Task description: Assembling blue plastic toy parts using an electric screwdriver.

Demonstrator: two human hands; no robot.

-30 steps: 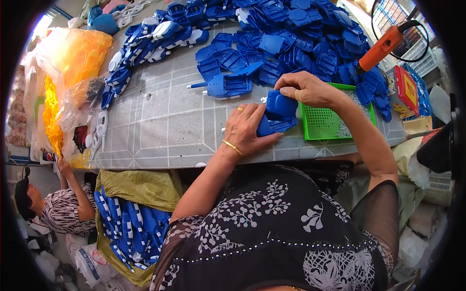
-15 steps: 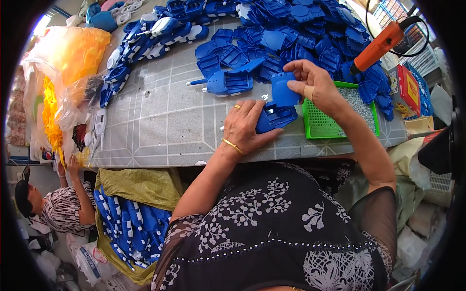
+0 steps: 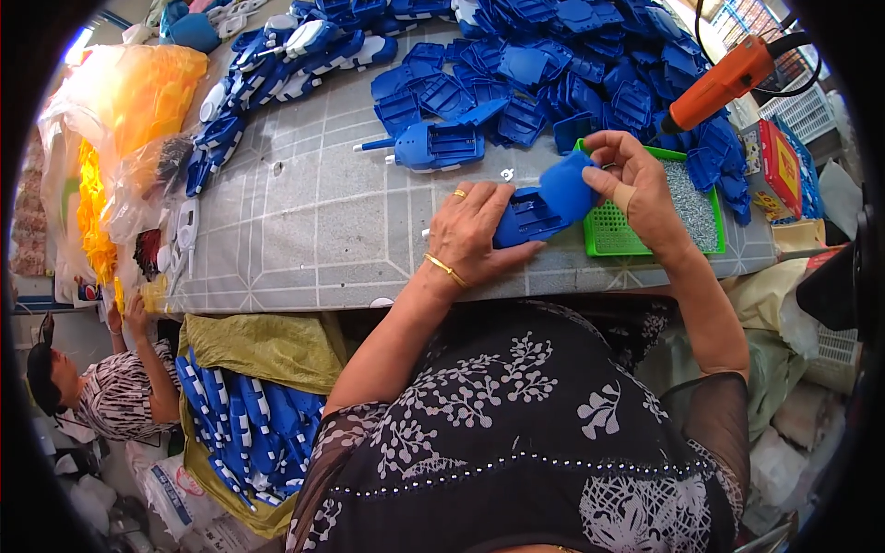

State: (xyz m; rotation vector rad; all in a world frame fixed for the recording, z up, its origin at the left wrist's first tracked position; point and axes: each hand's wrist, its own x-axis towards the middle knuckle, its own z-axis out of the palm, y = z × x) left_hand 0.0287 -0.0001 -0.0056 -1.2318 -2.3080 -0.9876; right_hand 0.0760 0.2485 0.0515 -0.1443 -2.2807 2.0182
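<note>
My left hand (image 3: 467,235) lies over a blue plastic housing (image 3: 524,224) on the table, its fingers and thumb gripping the sides. The housing's open, hollow face points up. Between the thumb and fingers of my right hand (image 3: 641,189) is a smooth blue plastic cover (image 3: 564,187). That cover is tilted over the housing's right end; whether the two touch, I cannot tell. Just beyond lies a second blue housing (image 3: 438,147) with a rod sticking out on its left. A small white part (image 3: 507,174) sits between the two housings.
A green basket (image 3: 610,241) with small metal pieces stands beside my right hand. Above it hangs an orange electric screwdriver (image 3: 724,85). Blue covers (image 3: 525,66) are heaped at the back. Left are yellow parts in plastic (image 3: 152,92), a sack (image 3: 263,341) of blue pieces and another person (image 3: 124,382).
My right hand has moved right and slightly nearer, bringing the cover from upright to tilted over the housing's right end. The left hand still grips the housing.
</note>
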